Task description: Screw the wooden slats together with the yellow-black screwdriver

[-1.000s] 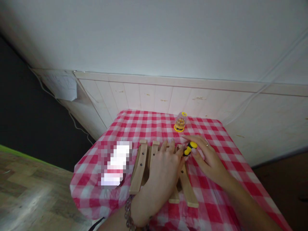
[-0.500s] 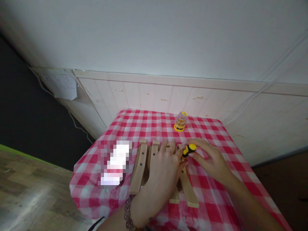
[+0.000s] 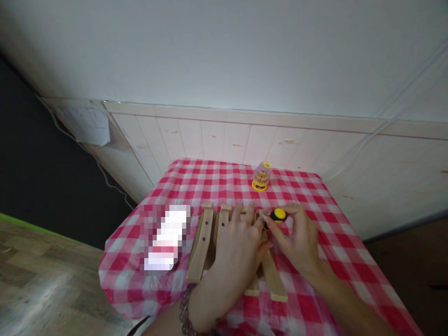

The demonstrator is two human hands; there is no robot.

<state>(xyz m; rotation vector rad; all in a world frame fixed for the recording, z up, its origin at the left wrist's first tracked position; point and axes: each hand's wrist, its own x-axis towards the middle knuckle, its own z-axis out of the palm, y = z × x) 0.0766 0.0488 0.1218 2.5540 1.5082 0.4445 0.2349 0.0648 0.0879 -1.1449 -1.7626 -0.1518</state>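
Observation:
A pale wooden frame (image 3: 203, 252) of several slanted bars with dark screw heads rests on the table. My left hand (image 3: 238, 247) lies over its middle, fingers curled toward the far edge and gripping it; the thumb is by the right bar (image 3: 275, 280). A stubby screwdriver (image 3: 279, 214) with a yellow and black handle stands tilted over the right side of the frame. My right hand (image 3: 299, 238) holds its handle between thumb and fingers. The screwdriver's tip is hidden behind my left fingers.
A clear, yellow-rimmed bit case (image 3: 261, 177) stands toward the back of the table. A blurred-out bright phone-like object (image 3: 168, 238) lies left of the frame. A red and white checked cloth (image 3: 206, 179) covers the table, which meets a panelled wall (image 3: 224, 142).
My right fingers have shifted around the screwdriver handle, closing more tightly, and the handle has turned slightly. My left hand stays on the frame. The view has moved a little.

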